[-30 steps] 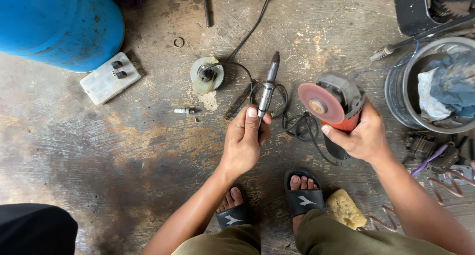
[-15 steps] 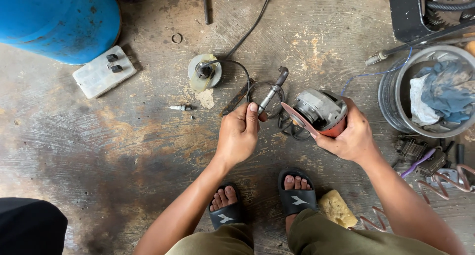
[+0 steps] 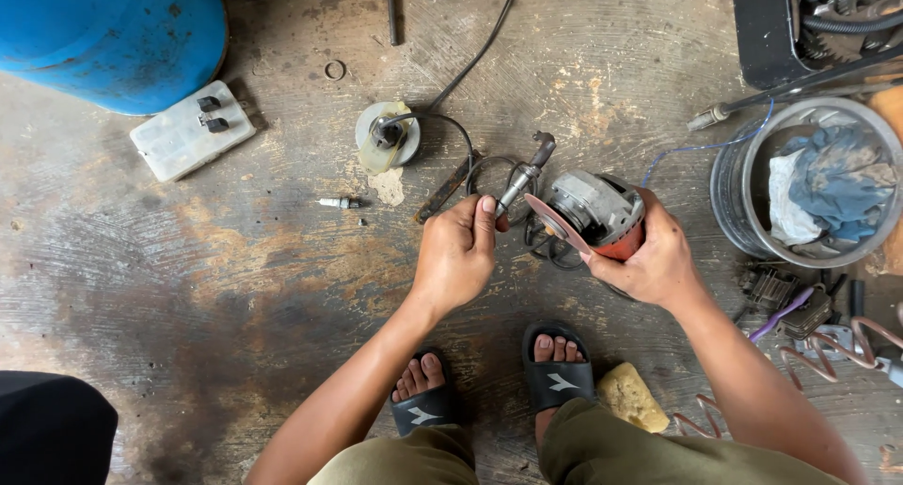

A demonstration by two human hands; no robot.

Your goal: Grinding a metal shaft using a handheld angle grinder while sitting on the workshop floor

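Observation:
My right hand (image 3: 651, 255) grips an angle grinder (image 3: 602, 208) with a grey and red body, its red disc (image 3: 557, 223) tilted toward the left. My left hand (image 3: 457, 254) holds a slim metal tool (image 3: 524, 174) with a hooked dark end, its tip pointing up and to the right, close beside the disc's edge. The grinder's black cable (image 3: 484, 170) loops on the floor just behind both hands. I am squatting, and my two feet in black slippers (image 3: 559, 381) show below the hands.
A blue barrel (image 3: 111, 35) stands top left beside a white battery-like box (image 3: 191, 130). A round metal part (image 3: 387, 137) and a spark plug (image 3: 339, 203) lie on the concrete. A metal bucket (image 3: 752, 179) of rags sits at right, with wires and parts below it.
The grinder has tipped so its disc now faces left, edge-on, and come down nearer the left hand. The left hand's tool has swung from upright to pointing right, next to the disc.

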